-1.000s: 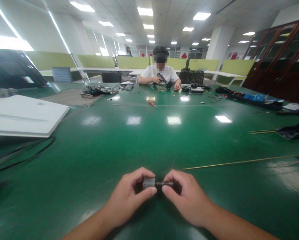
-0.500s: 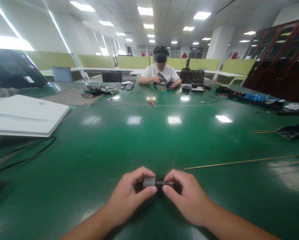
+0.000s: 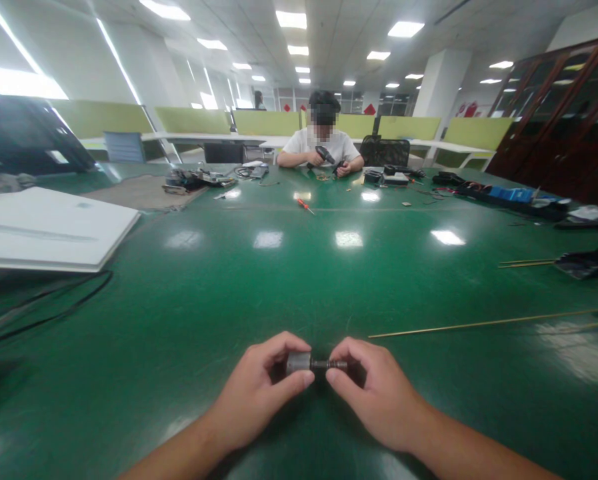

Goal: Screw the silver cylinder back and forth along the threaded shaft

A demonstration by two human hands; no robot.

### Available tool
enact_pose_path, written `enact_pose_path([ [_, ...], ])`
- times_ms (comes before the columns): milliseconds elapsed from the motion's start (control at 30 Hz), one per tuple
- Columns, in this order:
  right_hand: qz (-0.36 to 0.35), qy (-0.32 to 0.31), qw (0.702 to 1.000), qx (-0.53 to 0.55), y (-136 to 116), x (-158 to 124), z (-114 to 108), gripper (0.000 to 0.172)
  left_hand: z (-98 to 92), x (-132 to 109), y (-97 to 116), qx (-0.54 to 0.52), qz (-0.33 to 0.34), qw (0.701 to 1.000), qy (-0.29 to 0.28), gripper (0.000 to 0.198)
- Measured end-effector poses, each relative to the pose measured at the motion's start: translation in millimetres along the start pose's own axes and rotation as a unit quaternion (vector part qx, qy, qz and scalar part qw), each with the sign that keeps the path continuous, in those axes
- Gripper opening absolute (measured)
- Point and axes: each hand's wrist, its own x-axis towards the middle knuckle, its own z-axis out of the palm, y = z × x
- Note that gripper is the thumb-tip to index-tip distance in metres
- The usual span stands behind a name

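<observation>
Low in the middle of the head view, a small grey metal cylinder (image 3: 299,362) lies sideways between the thumb and fingers of my left hand (image 3: 266,373). From its right end a thin dark shaft (image 3: 321,365) runs towards my right hand (image 3: 371,380). The shaft's far part looks ridged or wound like a spring, and the thumb and index finger of my right hand close around it. Both hands are just above the green table (image 3: 299,287). The exact kind of part is too small to make out.
Across the table a person (image 3: 321,143) in a white top holds a dark drill-like tool. An orange screwdriver (image 3: 305,205) lies mid-table. Thin brass rods (image 3: 479,325) lie at right, a white board (image 3: 49,230) and black cable (image 3: 63,310) at left. Electronic parts (image 3: 199,179) sit further back.
My hands and the metal part have hardly moved. Across the table, the other person's head has turned or shifted slightly, and the view has tilted a little.
</observation>
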Motion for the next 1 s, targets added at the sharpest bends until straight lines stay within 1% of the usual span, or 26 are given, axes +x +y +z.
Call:
enact_pose_path([
  [267,0.008,0.0,1.0,0.005,-1.8,-1.3,0.8,0.005,-0.1,0.5,-1.8,-0.026,-0.014,1.0,0.0,0.022],
  [500,0.0,0.002,1.0,0.009,-1.2,-0.8,0.8,0.005,-0.4,0.3,-3.7,-0.042,-0.021,0.999,0.006,0.023],
  [733,0.009,0.01,1.0,0.009,-1.7,-0.6,0.9,0.006,-1.2,1.0,-3.2,-0.045,-0.03,0.998,0.009,0.023],
  [1000,0.0,0.013,1.0,0.008,-1.1,-1.6,1.1,0.005,-1.7,0.2,-4.4,-0.046,-0.03,0.998,0.013,0.023],
])
